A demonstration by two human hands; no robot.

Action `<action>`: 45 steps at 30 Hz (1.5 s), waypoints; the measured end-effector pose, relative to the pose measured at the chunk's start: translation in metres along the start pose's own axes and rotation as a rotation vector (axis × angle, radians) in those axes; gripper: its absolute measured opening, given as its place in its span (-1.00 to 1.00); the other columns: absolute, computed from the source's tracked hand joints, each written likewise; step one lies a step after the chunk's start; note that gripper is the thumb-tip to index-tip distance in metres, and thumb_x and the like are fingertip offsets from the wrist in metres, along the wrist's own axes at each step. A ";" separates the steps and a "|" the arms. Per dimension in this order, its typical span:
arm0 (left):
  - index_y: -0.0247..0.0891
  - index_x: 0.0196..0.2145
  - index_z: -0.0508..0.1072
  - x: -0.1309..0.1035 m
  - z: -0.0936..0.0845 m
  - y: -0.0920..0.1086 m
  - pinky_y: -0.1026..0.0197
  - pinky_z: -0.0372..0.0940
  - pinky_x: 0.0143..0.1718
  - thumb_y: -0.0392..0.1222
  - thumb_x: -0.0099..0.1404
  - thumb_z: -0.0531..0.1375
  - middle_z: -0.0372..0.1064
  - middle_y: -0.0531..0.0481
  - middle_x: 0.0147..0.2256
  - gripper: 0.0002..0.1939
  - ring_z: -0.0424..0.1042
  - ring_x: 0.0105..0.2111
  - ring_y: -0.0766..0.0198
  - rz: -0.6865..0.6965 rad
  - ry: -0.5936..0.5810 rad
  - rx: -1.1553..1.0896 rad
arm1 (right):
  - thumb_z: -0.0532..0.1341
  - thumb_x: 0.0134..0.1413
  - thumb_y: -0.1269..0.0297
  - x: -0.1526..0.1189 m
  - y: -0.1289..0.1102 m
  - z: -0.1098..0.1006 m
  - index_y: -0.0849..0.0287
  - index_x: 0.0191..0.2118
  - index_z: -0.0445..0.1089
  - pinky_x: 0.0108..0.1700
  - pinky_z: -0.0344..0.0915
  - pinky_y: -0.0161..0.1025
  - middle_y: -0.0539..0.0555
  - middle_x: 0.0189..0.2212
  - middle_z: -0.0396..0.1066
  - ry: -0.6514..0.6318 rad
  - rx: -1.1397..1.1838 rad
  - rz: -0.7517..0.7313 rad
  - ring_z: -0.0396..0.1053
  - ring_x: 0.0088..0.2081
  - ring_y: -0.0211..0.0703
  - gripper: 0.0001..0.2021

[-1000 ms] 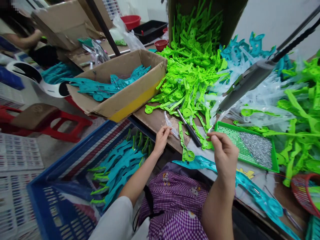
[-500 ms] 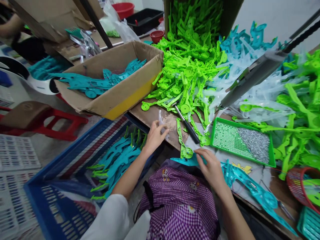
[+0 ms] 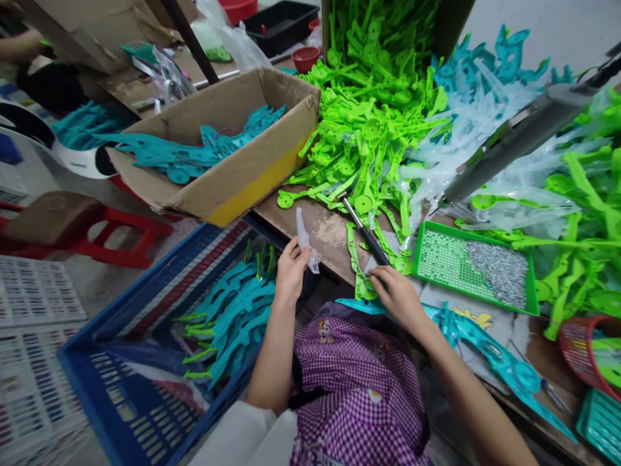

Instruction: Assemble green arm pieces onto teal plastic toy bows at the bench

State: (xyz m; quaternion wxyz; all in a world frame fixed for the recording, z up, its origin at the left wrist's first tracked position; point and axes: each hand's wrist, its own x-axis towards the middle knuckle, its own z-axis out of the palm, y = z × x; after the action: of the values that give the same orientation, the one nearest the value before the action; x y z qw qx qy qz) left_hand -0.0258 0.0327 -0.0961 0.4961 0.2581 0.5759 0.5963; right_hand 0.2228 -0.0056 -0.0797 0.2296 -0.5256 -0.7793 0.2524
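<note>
My left hand (image 3: 292, 268) pinches a translucent, whitish plastic piece (image 3: 303, 234) above the table's front edge. To the right, my right hand (image 3: 395, 291) has its fingers curled at the end of a small pale clear piece (image 3: 370, 265). Beside those fingers lies a green part (image 3: 363, 285) with a round end, over a teal part (image 3: 361, 306) along the edge. A hammer (image 3: 366, 236) with a black handle lies just beyond my right hand. Another long teal part (image 3: 499, 359) rests right of my right wrist.
A green tray (image 3: 441, 259) holds small metal pieces. Green parts (image 3: 373, 129) are heaped behind. A grey electric screwdriver (image 3: 519, 139) hangs at the right. The cardboard box (image 3: 262, 178) and blue crate (image 3: 92, 375) on the left hold teal parts. A person's arm (image 3: 19, 48) shows far left.
My left hand has turned more upright and lifted the translucent piece. My right hand has moved slightly up, towards the hammer handle, and its fingers now meet a small clear piece. The view has shifted slightly.
</note>
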 end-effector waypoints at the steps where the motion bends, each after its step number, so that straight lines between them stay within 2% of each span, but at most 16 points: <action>1: -0.24 0.00 0.35 0.002 0.007 0.006 0.33 0.34 -0.37 -0.01 -0.05 0.41 0.39 -0.05 -0.23 -0.33 0.41 -0.37 0.36 0.014 -0.001 -0.048 | 0.01 0.28 0.23 0.000 0.000 0.001 0.16 -0.09 0.41 -0.04 0.30 -0.10 0.16 -0.14 0.46 0.001 -0.003 0.001 0.41 -0.10 -0.05 -0.73; 5: -0.18 0.04 0.31 0.008 0.040 0.023 0.31 0.37 -0.34 -0.03 0.04 0.38 0.42 -0.03 -0.21 -0.37 0.43 -0.31 0.32 0.097 -0.021 -0.136 | 0.01 0.28 0.22 -0.001 0.000 0.005 0.15 -0.08 0.41 -0.04 0.27 -0.11 0.16 -0.14 0.46 -0.002 -0.023 0.010 0.41 -0.11 -0.06 -0.73; 8: -0.18 0.06 0.30 0.004 0.053 0.025 0.30 0.38 -0.38 -0.01 0.02 0.39 0.42 -0.05 -0.20 -0.33 0.45 -0.33 0.29 0.066 -0.147 -0.085 | 0.01 0.28 0.20 0.000 -0.002 0.003 0.15 -0.10 0.41 -0.06 0.26 -0.14 0.14 -0.15 0.46 0.000 -0.010 0.052 0.40 -0.11 -0.06 -0.72; 12: -0.24 0.00 0.32 0.007 0.042 0.017 0.29 0.38 -0.45 -0.01 -0.04 0.42 0.41 -0.04 -0.25 -0.33 0.44 -0.38 0.29 -0.040 -0.304 0.019 | 0.02 0.27 0.18 0.012 -0.006 0.001 0.12 -0.15 0.45 -0.20 0.26 -0.21 0.11 -0.22 0.48 0.001 -0.003 0.153 0.43 -0.24 -0.12 -0.72; 16: -0.28 -0.04 0.28 0.033 0.027 0.009 0.30 0.38 -0.48 -0.09 -0.04 0.42 0.37 0.03 -0.33 -0.36 0.43 -0.47 0.35 -0.060 -0.349 0.179 | 0.06 0.24 0.20 0.032 -0.007 0.004 0.14 -0.22 0.50 -0.28 0.21 -0.24 0.10 -0.32 0.50 -0.051 -0.061 0.190 0.43 -0.31 -0.11 -0.73; 20: -0.29 -0.01 0.24 0.050 0.024 0.009 0.26 0.39 -0.47 -0.18 -0.01 0.41 0.35 0.07 -0.37 -0.35 0.42 -0.51 0.37 -0.059 -0.408 0.331 | 0.11 0.19 0.23 0.046 -0.005 0.003 0.12 -0.25 0.54 -0.29 0.20 -0.25 0.10 -0.31 0.54 -0.102 -0.104 0.196 0.44 -0.31 -0.09 -0.76; 23: -0.28 -0.02 0.26 0.038 0.025 0.014 0.20 0.43 -0.40 -0.18 0.02 0.39 0.38 0.01 -0.31 -0.40 0.45 -0.44 0.33 -0.131 -0.450 0.253 | 0.14 0.16 0.24 0.054 -0.006 -0.003 0.11 -0.30 0.55 -0.32 0.18 -0.25 0.08 -0.39 0.54 -0.167 -0.094 0.197 0.43 -0.37 -0.10 -0.78; 26: -0.28 -0.11 0.33 0.010 0.023 0.015 0.16 0.44 -0.27 -0.15 0.09 0.36 0.40 -0.05 -0.24 -0.55 0.48 -0.30 0.26 -0.277 -0.539 0.045 | 0.15 0.14 0.25 0.061 -0.009 -0.008 0.13 -0.37 0.55 -0.38 0.14 -0.25 0.05 -0.50 0.51 -0.256 -0.068 0.210 0.38 -0.47 -0.16 -0.77; 29: -0.26 -0.17 0.34 -0.014 0.023 0.008 0.12 0.42 -0.16 -0.17 0.10 0.36 0.40 -0.04 -0.25 -0.62 0.50 -0.22 0.19 -0.413 -0.585 -0.102 | 0.16 0.10 0.27 0.068 -0.010 -0.010 0.15 -0.43 0.54 -0.43 0.11 -0.27 0.03 -0.60 0.45 -0.314 -0.041 0.239 0.32 -0.55 -0.22 -0.78; 31: -0.24 -0.17 0.34 -0.022 0.023 0.001 0.08 0.41 -0.11 -0.19 0.10 0.36 0.38 -0.02 -0.24 -0.63 0.50 -0.17 0.15 -0.453 -0.583 -0.145 | 0.17 0.09 0.28 0.071 -0.009 -0.010 0.16 -0.46 0.53 -0.46 0.11 -0.28 0.01 -0.63 0.43 -0.340 0.001 0.262 0.31 -0.58 -0.24 -0.79; 38: -0.21 -0.12 0.31 -0.026 0.027 -0.006 0.13 0.37 -0.06 -0.19 0.07 0.39 0.38 -0.02 -0.19 -0.54 0.44 -0.04 0.13 -0.416 -0.547 -0.131 | 0.20 0.03 0.25 0.077 0.005 -0.007 0.20 -0.49 0.50 -0.51 0.22 -0.31 0.02 -0.65 0.42 -0.438 0.274 0.354 0.34 -0.60 -0.25 -0.80; 45: -0.24 -0.15 0.31 -0.029 0.029 -0.006 0.16 0.39 -0.11 -0.14 0.00 0.42 0.41 -0.03 -0.21 -0.49 0.43 -0.01 0.08 -0.391 -0.539 -0.111 | 0.21 -0.02 0.34 0.080 0.006 -0.002 0.20 -0.54 0.47 -0.49 0.29 -0.30 0.03 -0.66 0.42 -0.451 0.326 0.387 0.37 -0.59 -0.24 -0.84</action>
State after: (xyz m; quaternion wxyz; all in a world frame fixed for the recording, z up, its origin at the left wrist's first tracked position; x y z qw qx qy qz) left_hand 0.0120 0.0184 -0.0883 0.7487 0.2640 0.4294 0.4306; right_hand 0.2014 0.0718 -0.0744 0.0803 -0.5511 -0.6458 0.5223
